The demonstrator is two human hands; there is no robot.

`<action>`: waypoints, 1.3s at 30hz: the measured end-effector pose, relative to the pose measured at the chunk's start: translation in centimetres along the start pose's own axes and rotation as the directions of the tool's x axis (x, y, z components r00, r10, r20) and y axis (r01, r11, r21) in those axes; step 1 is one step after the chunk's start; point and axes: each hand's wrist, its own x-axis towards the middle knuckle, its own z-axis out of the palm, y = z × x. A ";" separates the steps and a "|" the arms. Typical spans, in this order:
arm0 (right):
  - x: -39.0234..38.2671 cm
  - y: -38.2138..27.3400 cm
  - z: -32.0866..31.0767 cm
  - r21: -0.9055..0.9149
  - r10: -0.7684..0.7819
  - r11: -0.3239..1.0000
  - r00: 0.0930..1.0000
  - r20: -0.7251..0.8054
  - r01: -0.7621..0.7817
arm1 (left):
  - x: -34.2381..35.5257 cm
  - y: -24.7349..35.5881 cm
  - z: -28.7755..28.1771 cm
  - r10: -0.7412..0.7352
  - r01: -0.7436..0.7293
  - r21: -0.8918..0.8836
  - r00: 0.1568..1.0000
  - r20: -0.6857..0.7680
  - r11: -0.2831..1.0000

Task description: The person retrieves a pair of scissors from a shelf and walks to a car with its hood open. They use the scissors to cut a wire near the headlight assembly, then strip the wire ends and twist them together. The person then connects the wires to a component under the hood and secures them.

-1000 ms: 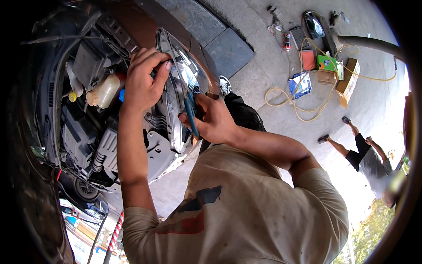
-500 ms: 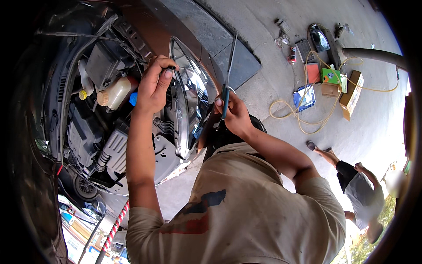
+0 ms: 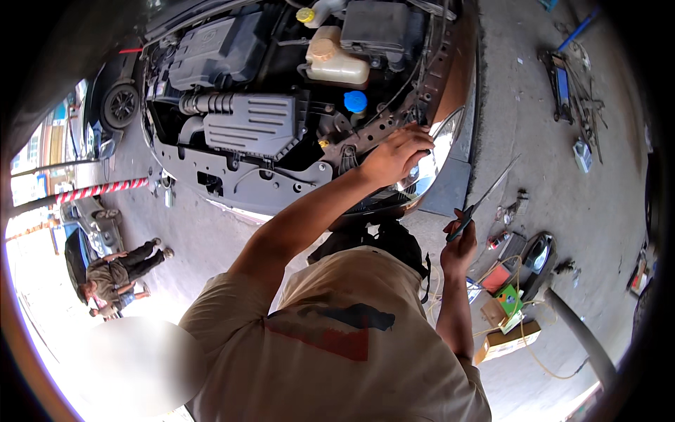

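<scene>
My left hand [image 3: 399,156] is at the front corner of the car's engine bay, over the inner edge of the headlight [image 3: 439,151]. Its fingers are bent and pressed together; a small dark thing shows at the fingertips, too small to name. Off to the right of the car, my right hand [image 3: 460,246] is closed round a long thin-bladed tool [image 3: 470,214] with a dark green handle. The blade points up and away to the right, apart from the car. Left of my left hand are a blue cap [image 3: 355,101] and a ribbed grey air filter box [image 3: 249,125].
A beige coolant tank [image 3: 337,67] and black engine cover [image 3: 214,50] fill the bay. On the floor at right lie boxes [image 3: 508,342], a yellowish hose [image 3: 545,366] and a floor jack [image 3: 560,88]. A red-and-white striped pole [image 3: 105,190] and people [image 3: 116,278] are at left.
My view has swung, so the engine bay now lies ahead. My left hand has turned palm down by the headlight. My right hand with the tool is farther from the car.
</scene>
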 end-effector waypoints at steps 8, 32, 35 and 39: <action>5.8 -16.4 6.3 -0.175 -0.472 0.686 0.615 0.632 0.706 | -4.8 -1.3 5.8 -0.325 0.258 -0.386 0.938 -0.117 0.886; -1.6 -1.1 38.2 -0.216 -0.042 0.062 0.218 0.975 0.975 | -6.8 -1.5 8.3 -0.368 0.229 -0.408 0.879 -0.304 0.884; -1.6 -4.3 37.9 -0.160 0.021 0.076 0.159 0.987 0.984 | -6.7 -1.8 7.8 -0.375 0.241 -0.408 0.881 -0.290 0.881; -0.3 -3.1 38.5 -0.195 -0.097 0.098 0.204 0.974 0.976 | -6.5 -2.3 7.7 -0.379 0.234 -0.458 0.890 -0.254 0.858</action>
